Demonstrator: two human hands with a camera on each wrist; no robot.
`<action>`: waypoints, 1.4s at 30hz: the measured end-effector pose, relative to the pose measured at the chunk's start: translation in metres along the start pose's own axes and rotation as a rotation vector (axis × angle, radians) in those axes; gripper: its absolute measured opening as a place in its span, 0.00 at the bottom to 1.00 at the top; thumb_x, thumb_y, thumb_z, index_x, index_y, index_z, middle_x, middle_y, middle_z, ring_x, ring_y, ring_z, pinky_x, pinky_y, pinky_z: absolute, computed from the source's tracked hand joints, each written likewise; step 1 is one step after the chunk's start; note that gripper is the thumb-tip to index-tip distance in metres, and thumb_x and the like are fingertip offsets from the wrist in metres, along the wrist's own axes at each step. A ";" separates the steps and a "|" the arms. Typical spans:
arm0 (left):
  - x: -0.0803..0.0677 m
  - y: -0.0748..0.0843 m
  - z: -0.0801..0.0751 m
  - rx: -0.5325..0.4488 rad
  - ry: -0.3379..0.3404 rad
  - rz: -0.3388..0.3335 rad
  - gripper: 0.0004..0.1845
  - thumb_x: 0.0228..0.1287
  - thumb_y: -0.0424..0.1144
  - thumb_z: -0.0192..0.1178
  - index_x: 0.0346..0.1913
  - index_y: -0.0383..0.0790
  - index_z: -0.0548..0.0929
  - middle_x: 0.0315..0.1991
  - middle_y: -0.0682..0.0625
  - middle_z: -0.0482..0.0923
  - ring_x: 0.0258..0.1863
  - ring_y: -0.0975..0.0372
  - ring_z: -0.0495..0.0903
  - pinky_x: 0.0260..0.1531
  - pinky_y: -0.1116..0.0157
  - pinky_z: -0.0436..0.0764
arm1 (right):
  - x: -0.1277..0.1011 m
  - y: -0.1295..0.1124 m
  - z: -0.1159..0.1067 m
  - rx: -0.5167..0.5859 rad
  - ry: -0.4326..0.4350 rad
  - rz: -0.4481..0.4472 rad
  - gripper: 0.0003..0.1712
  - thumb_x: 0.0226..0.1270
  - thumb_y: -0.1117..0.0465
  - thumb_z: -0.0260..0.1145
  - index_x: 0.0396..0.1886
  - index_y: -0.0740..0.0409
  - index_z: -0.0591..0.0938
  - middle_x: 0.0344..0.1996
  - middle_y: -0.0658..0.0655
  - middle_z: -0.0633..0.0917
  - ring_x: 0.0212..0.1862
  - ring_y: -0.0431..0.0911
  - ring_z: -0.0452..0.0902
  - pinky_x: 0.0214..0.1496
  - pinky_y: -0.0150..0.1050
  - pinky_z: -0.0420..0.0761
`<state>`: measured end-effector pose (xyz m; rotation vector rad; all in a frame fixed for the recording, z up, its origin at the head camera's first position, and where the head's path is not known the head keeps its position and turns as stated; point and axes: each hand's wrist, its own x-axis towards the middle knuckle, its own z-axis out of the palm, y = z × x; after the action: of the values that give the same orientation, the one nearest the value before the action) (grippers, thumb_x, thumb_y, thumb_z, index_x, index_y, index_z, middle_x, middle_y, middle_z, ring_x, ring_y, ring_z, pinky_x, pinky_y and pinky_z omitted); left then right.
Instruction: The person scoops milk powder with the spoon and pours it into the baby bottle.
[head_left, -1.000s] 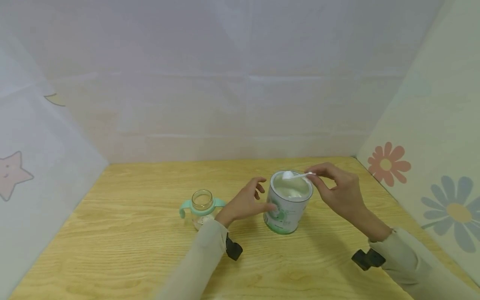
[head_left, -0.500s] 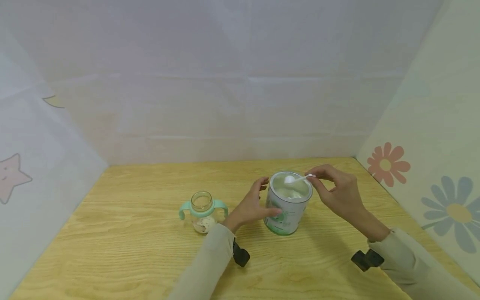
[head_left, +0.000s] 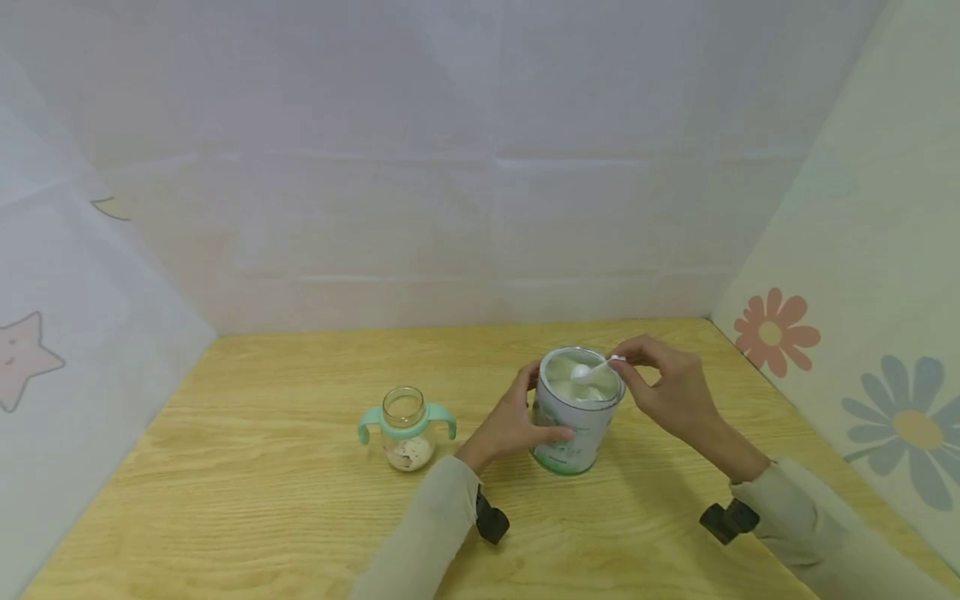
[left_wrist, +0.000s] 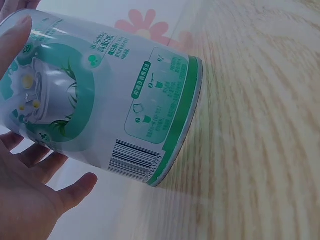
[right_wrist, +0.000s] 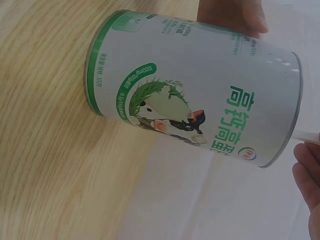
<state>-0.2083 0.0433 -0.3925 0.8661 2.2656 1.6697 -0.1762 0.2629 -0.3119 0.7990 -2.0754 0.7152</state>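
Note:
A white and green milk powder can (head_left: 581,437) stands without a lid on the table, with white powder showing inside. My left hand (head_left: 513,421) holds it from the left, thumb (left_wrist: 14,42) across its side and other fingers (left_wrist: 37,162) round the back. In my right hand (head_left: 671,392), thumb and fingertips pinch the handle of a white scoop (head_left: 596,370). Its bowl is down inside the can's mouth. The right wrist view shows only a bit of the handle (right_wrist: 305,137) at the rim. A cow picture faces that camera.
Left of the can stands a baby bottle (head_left: 405,429) without a cap, with mint-green handles and some powder at the bottom. All sits on a wood-grain table (head_left: 262,500). Pale patterned walls (head_left: 480,208) rise behind and on both sides.
My left hand has moved right and closed in on the can, and its sleeve no longer covers the bottle. The scoop has dropped from the rim's level down into the can.

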 end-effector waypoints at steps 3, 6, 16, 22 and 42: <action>0.000 0.000 0.002 0.012 0.002 -0.007 0.54 0.50 0.56 0.71 0.74 0.53 0.48 0.68 0.53 0.60 0.67 0.58 0.61 0.65 0.48 0.64 | -0.002 0.003 0.002 -0.007 -0.009 0.004 0.15 0.41 0.82 0.72 0.30 0.66 0.81 0.26 0.56 0.87 0.27 0.47 0.84 0.29 0.21 0.78; 0.000 0.000 0.003 0.013 0.001 -0.015 0.54 0.52 0.54 0.71 0.74 0.53 0.47 0.69 0.52 0.59 0.68 0.57 0.61 0.65 0.48 0.64 | -0.003 0.005 0.003 -0.011 -0.015 0.004 0.15 0.41 0.81 0.72 0.30 0.66 0.82 0.26 0.56 0.87 0.26 0.47 0.84 0.28 0.22 0.78; 0.001 0.001 0.003 -0.013 0.001 -0.012 0.52 0.54 0.50 0.70 0.74 0.52 0.46 0.68 0.50 0.59 0.66 0.57 0.62 0.62 0.50 0.69 | -0.005 0.008 0.009 -0.006 -0.041 0.001 0.15 0.41 0.81 0.72 0.29 0.64 0.82 0.22 0.54 0.85 0.22 0.38 0.78 0.25 0.23 0.75; 0.002 0.000 0.004 -0.021 0.006 -0.001 0.51 0.54 0.48 0.70 0.74 0.52 0.47 0.67 0.50 0.61 0.65 0.57 0.63 0.62 0.51 0.70 | -0.006 0.010 0.013 -0.006 -0.060 -0.005 0.16 0.41 0.81 0.72 0.29 0.62 0.81 0.18 0.50 0.81 0.20 0.32 0.66 0.22 0.22 0.67; 0.002 0.000 0.003 -0.011 0.010 -0.027 0.52 0.53 0.48 0.71 0.74 0.56 0.47 0.66 0.54 0.61 0.65 0.59 0.63 0.62 0.51 0.69 | -0.004 0.004 0.020 -0.025 -0.131 0.083 0.12 0.48 0.75 0.73 0.28 0.59 0.80 0.20 0.51 0.83 0.14 0.29 0.56 0.14 0.23 0.59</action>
<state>-0.2086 0.0464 -0.3930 0.8227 2.2623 1.6765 -0.1861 0.2524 -0.3266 0.7673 -2.2418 0.6959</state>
